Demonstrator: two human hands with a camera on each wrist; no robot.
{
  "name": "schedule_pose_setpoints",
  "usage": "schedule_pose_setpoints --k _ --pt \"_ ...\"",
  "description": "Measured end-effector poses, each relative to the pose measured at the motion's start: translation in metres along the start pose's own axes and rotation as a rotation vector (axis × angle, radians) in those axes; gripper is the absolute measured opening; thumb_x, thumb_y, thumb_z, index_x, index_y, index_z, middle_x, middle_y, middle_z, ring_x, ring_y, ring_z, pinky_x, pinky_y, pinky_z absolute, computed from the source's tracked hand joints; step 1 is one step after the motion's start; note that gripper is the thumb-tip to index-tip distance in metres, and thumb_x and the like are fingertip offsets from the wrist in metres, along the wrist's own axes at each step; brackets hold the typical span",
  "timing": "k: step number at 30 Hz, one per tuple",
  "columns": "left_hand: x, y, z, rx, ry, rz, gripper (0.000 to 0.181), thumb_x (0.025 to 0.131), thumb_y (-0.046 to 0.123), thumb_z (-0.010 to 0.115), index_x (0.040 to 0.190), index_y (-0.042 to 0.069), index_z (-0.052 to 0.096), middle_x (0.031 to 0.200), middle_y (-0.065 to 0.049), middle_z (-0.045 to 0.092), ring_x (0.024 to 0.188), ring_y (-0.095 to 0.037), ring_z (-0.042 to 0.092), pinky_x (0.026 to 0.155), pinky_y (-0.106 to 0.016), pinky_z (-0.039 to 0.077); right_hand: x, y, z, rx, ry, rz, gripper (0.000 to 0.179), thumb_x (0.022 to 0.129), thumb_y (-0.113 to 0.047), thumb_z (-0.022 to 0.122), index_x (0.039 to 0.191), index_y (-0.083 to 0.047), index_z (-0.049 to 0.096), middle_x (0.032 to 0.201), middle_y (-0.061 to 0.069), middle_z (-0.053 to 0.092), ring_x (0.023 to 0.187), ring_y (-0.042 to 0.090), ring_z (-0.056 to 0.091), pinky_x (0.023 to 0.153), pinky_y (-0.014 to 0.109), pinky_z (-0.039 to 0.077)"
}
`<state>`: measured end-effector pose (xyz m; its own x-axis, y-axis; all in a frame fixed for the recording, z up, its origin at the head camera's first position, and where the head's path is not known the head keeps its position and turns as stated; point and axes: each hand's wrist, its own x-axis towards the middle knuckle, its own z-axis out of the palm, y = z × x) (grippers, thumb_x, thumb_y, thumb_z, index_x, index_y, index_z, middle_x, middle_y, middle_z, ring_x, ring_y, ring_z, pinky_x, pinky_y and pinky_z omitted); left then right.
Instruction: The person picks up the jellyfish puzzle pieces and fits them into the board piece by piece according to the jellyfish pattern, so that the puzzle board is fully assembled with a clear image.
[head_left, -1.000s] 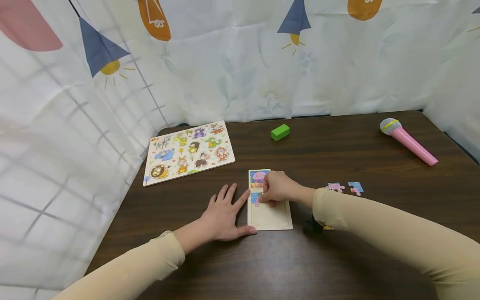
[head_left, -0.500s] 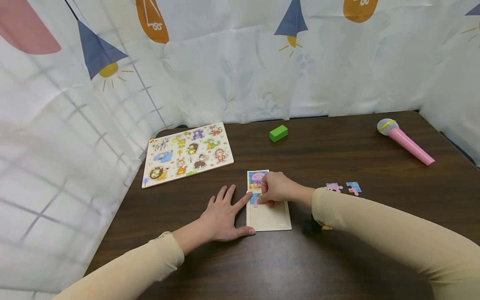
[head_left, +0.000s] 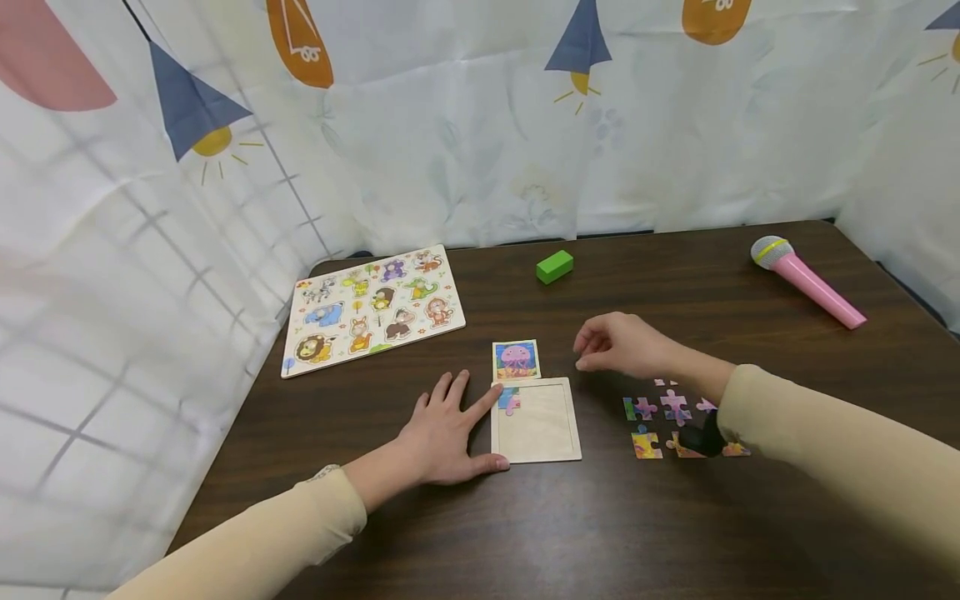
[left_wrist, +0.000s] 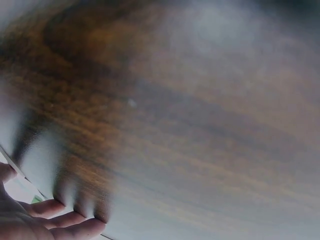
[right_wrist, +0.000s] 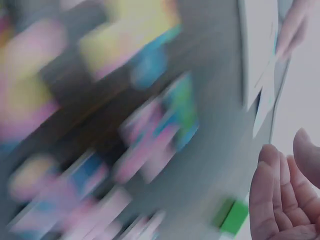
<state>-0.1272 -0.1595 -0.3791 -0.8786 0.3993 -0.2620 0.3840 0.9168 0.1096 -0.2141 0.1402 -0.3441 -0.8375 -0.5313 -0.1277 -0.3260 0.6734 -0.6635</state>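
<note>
Cream-coloured and covered in little animals, a picture board [head_left: 375, 312] lies beyond the wooden tray [head_left: 536, 437] and off to its left. Nearer me, just left of the tray, the left hand [head_left: 442, 437] is spread wide and flat, the index fingertip and thumb tip touching the tray's left side.

At the tray's far left corner sits 1 puzzle piece [head_left: 508, 398], blue and pink; the rest of the recess is bare wood, so I'd judge the filling barely begun. Against the tray's far edge is a jellyfish card [head_left: 516, 360], whose colours match the pieces. Well beyond the tray stands a green block [head_left: 555, 267].

Right of the tray, the right hand [head_left: 622, 343] hangs with fingers loosely curled, a narrow gap to the thumb and nothing visible in its grasp. To the tray's right, below that arm, lie the loose pieces [head_left: 675, 407], at least 7 of them not yet set in; the sleeve and a dark wrist camera [head_left: 701, 437] hide some, so I can't count them all. Farthest right of the tray rests a pink microphone [head_left: 810, 283].
</note>
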Motion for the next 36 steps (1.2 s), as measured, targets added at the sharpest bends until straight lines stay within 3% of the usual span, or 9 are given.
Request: schedule_pose_setpoints --k 8,14,19,29,36 --pt "0.000 -0.001 0.000 0.001 0.013 0.008 0.095 0.086 0.078 0.058 0.164 0.034 0.024 0.168 -0.022 0.022 0.154 -0.047 0.021 0.114 -0.067 0.032 -0.041 0.059 -0.035 -0.085 0.096 0.042 0.020 0.094 -0.012 0.074 0.110 -0.001 0.070 0.098 0.005 0.073 0.085 0.013 0.066 0.071 0.027 0.054" --pt "0.000 0.000 -0.002 0.006 0.017 0.009 0.095 0.086 0.077 0.058 0.164 0.034 0.024 0.168 -0.021 0.023 0.154 -0.047 0.022 0.114 -0.067 0.032 -0.057 0.085 -0.043 -0.153 0.078 0.054 0.021 0.092 -0.011 0.075 0.110 -0.001 0.072 0.103 0.005 0.075 0.089 0.016 0.068 0.073 0.030 0.055" --pt "-0.001 0.000 -0.001 -0.007 0.018 0.008 0.094 0.087 0.077 0.059 0.163 0.034 0.025 0.167 -0.022 0.023 0.154 -0.047 0.023 0.114 -0.067 0.033 -0.060 0.090 -0.040 -0.186 0.051 0.046 0.022 0.091 -0.016 0.077 0.110 -0.006 0.074 0.105 0.004 0.075 0.095 0.019 0.068 0.081 0.039 0.056" --pt "-0.001 -0.001 0.003 -0.019 0.023 0.014 0.094 0.086 0.077 0.059 0.163 0.034 0.026 0.167 -0.022 0.023 0.153 -0.048 0.022 0.114 -0.068 0.033 -0.059 0.087 -0.033 -0.223 0.050 0.010 0.023 0.086 -0.021 0.083 0.100 -0.007 0.073 0.099 0.002 0.073 0.093 0.021 0.065 0.082 0.045 0.054" --pt "-0.002 -0.001 0.003 -0.016 0.029 0.015 0.093 0.086 0.077 0.059 0.163 0.034 0.027 0.167 -0.022 0.024 0.153 -0.047 0.023 0.113 -0.068 0.033 -0.056 0.085 -0.029 -0.210 0.089 0.034 0.019 0.087 -0.016 0.081 0.099 -0.010 0.068 0.095 0.001 0.070 0.086 0.017 0.059 0.075 0.036 0.051"
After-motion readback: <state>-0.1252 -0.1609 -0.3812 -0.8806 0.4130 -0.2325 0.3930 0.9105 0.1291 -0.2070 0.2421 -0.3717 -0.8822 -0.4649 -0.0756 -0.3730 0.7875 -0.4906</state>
